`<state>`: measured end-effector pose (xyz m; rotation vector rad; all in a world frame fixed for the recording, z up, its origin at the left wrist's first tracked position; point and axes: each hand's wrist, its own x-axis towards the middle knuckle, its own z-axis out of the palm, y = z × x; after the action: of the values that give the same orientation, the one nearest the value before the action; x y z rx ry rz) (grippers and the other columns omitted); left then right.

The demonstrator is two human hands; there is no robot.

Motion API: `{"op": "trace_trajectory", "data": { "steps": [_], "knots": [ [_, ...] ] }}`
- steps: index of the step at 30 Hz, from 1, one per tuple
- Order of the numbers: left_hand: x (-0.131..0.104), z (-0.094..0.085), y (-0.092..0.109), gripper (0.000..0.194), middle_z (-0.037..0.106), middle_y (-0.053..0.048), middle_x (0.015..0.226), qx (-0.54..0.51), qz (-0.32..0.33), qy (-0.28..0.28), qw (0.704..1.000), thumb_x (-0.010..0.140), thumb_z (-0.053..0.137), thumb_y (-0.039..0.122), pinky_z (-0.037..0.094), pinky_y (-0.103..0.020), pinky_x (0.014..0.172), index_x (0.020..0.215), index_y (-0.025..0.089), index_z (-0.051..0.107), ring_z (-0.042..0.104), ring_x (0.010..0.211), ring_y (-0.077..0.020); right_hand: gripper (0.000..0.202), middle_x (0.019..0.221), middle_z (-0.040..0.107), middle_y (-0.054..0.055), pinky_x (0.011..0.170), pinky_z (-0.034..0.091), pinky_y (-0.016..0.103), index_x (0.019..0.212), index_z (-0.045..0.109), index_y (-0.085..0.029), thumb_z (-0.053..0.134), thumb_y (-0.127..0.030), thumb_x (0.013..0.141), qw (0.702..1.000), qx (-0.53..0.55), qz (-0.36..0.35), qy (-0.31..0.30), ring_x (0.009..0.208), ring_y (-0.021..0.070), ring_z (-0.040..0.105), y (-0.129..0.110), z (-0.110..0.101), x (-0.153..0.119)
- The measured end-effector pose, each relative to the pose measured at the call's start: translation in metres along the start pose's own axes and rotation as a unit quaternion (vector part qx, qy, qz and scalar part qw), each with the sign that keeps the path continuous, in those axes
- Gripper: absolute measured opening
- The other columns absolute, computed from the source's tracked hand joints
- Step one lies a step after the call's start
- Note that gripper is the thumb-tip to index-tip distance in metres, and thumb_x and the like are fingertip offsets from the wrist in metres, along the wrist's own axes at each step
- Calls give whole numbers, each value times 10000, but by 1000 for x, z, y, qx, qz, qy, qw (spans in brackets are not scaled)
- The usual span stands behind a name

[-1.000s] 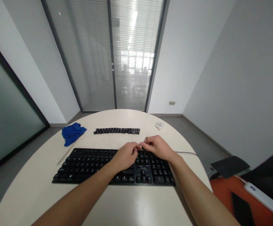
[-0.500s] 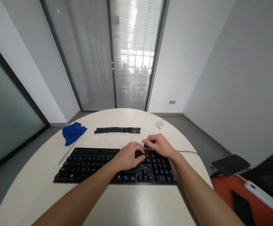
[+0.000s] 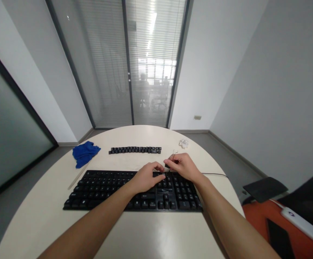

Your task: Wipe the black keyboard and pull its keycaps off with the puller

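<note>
A black keyboard (image 3: 104, 187) lies across the table under both my hands. My right hand (image 3: 183, 166) is closed on what looks like a wire keycap puller (image 3: 174, 154), its thin wire ends sticking up above the fingers. The dark part between my fingertips is too small to make out well. My left hand (image 3: 147, 177) rests over the keyboard's upper right area, thumb and index finger apart close to the puller's lower end. Beyond the keyboard, a double row of loose black keycaps (image 3: 134, 149) sits on the table.
At the left lie a blue cloth (image 3: 86, 154) and a thin pale stick (image 3: 77, 177). A crumpled clear-white piece (image 3: 183, 144) is at the back right. The keyboard's cable (image 3: 215, 174) runs off right. An orange chair (image 3: 261, 219) stands beside the round table (image 3: 156, 233).
My right hand has tilted the puller slightly, and its wire ends show more to the right. My left thumb and index finger have shifted up a little, away from the keys beneath.
</note>
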<state>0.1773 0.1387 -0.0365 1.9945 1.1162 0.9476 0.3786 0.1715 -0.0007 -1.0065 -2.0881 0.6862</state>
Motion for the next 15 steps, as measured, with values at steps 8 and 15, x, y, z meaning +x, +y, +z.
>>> {"op": "trace_trajectory", "data": {
  "steps": [8,15],
  "knots": [
    [1,-4,6,286,705,-30,1000,-87,-6,-25,996,762,678,64,459,-347,963,1004,183,581,639,980,-173,434,546,654,5,519,383,223,666,670,-163,579,-512,908,1000,-12,27,-6,499,117,543,6,4,2],
    [-1,3,-4,425,709,-26,1035,-57,5,-23,998,771,669,67,462,-351,980,1143,213,526,643,1005,-174,448,556,661,6,530,392,227,679,656,-167,547,-526,925,999,-24,45,-19,512,125,574,9,5,3]
  ]
}}
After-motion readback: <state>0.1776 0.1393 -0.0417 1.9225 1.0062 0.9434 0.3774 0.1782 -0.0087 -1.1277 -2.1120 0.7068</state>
